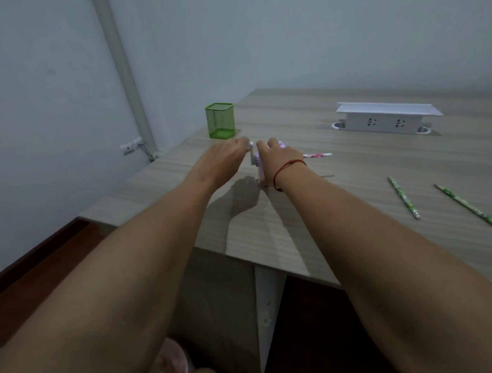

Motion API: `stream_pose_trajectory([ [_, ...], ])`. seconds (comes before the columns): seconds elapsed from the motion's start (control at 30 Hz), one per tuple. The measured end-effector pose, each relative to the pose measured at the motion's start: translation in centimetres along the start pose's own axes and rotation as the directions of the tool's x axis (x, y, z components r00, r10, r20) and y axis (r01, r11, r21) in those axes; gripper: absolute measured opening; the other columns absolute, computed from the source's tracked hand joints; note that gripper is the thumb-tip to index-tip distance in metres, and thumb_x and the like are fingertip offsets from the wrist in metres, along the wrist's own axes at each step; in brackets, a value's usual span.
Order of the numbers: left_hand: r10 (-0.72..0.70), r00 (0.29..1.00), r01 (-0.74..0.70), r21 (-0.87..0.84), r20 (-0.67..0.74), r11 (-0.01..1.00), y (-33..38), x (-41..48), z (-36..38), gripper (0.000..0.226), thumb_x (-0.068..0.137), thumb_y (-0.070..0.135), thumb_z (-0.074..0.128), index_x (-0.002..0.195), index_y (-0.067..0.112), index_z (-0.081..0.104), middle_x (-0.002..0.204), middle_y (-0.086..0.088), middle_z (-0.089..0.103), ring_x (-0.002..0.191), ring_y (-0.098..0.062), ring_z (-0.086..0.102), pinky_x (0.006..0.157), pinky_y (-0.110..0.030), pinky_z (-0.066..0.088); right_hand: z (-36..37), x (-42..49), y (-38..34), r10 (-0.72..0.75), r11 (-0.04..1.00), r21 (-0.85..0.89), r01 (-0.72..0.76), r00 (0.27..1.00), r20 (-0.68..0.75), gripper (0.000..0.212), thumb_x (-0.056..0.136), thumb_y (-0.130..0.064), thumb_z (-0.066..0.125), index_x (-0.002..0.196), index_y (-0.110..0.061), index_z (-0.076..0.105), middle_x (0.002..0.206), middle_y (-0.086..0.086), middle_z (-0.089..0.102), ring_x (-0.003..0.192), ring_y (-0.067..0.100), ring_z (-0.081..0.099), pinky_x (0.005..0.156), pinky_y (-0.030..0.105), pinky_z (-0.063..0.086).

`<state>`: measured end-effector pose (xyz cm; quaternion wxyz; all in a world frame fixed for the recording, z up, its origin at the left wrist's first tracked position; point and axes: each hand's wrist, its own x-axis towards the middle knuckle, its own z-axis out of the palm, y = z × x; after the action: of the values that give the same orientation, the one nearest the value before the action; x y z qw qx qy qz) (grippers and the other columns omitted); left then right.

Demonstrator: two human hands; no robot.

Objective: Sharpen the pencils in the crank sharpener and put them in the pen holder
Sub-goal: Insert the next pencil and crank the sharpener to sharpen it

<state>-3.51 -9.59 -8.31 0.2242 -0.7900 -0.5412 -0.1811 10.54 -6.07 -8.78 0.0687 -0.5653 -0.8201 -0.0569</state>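
Note:
A pale purple crank sharpener [259, 168] stands on the wooden table [340, 198], mostly hidden under my right hand [277, 160], which grips its body from above. My left hand [225, 156] pinches the sharpener's crank handle on its left side. A pink patterned pencil [317, 155] sticks out of the sharpener to the right. The green mesh pen holder [220, 120] stands near the table's far left corner, and I see no pencil rising above its rim. Two green patterned pencils [404, 197] [472, 208] lie loose on the table at the right.
A white socket box [387, 117] sits at the back right of the table, with round cable holes beside it. The table's near edge runs diagonally below my forearms. A wall and a vertical pipe [125, 75] stand to the left.

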Motion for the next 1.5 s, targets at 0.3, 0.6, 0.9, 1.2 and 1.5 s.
stream_pose_trajectory([
  [0.3, 0.022, 0.997, -0.017, -0.063, 0.077, 0.998, 1.7, -3.3, 0.3, 0.022, 0.095, 0.004, 0.046, 0.115, 0.001, 0.055, 0.104, -0.022, 0.067, 0.091, -0.039, 0.065, 0.074, -0.044, 0.05, 0.7, -0.1, -0.1, 0.005, 1.0, 0.025, -0.003, 0.996, -0.085, 0.078, 0.08, -0.031, 0.072, 0.143, -0.018, 0.028, 0.143, 0.005, 0.04, 0.128, 0.028, 0.047, 0.1, 0.044, 0.04],
  [0.6, -0.153, 0.931, 0.215, -0.16, 0.333, 0.963, 2.5, -2.8, 2.3, 0.021, 0.094, 0.014, 0.049, 0.108, 0.005, 0.062, 0.113, -0.018, 0.064, 0.101, -0.032, 0.061, 0.088, -0.04, 0.05, 1.6, 0.7, 0.4, -0.072, 0.995, 0.062, 0.081, 0.988, -0.134, 0.065, 0.079, -0.03, 0.069, 0.135, -0.017, 0.038, 0.142, 0.002, 0.041, 0.134, 0.027, 0.041, 0.109, 0.049, 0.031],
  [0.9, -0.18, 0.891, 0.186, 0.027, 0.416, 0.982, 0.7, 0.7, 3.8, 0.023, 0.091, 0.022, 0.056, 0.111, 0.01, 0.061, 0.108, -0.013, 0.065, 0.097, -0.03, 0.063, 0.085, -0.038, 0.051, 1.2, 0.3, 0.3, -0.083, 0.995, 0.045, 0.09, 0.989, -0.123, 0.065, 0.076, -0.035, 0.073, 0.13, -0.017, 0.041, 0.135, 0.004, 0.045, 0.125, 0.028, 0.047, 0.098, 0.05, 0.045],
  [1.2, -0.121, 0.964, 0.095, 0.119, 0.238, 0.988, -1.2, 2.8, 2.6, 0.024, 0.093, -0.003, 0.042, 0.112, 0.002, 0.056, 0.11, -0.019, 0.061, 0.101, -0.036, 0.06, 0.079, -0.041, 0.046, 0.7, 0.6, 0.1, -0.035, 0.999, 0.005, 0.035, 0.998, -0.045, 0.076, 0.076, -0.033, 0.076, 0.137, -0.018, 0.035, 0.138, 0.005, 0.04, 0.122, 0.03, 0.049, 0.093, 0.047, 0.047],
  [1.5, 0.0, 0.999, 0.0, 0.013, 0.039, 1.0, -0.5, 1.1, 0.0, 0.026, 0.1, 0.007, 0.036, 0.117, -0.003, 0.053, 0.107, -0.025, 0.062, 0.094, -0.041, 0.062, 0.077, -0.052, 0.051, 0.2, 1.1, -0.3, 0.037, 0.996, 0.082, -0.034, 0.999, -0.036, 0.05, 0.098, -0.029, 0.049, 0.143, -0.015, 0.032, 0.147, 0.009, 0.035, 0.135, 0.032, 0.04, 0.103, 0.055, 0.04],
])
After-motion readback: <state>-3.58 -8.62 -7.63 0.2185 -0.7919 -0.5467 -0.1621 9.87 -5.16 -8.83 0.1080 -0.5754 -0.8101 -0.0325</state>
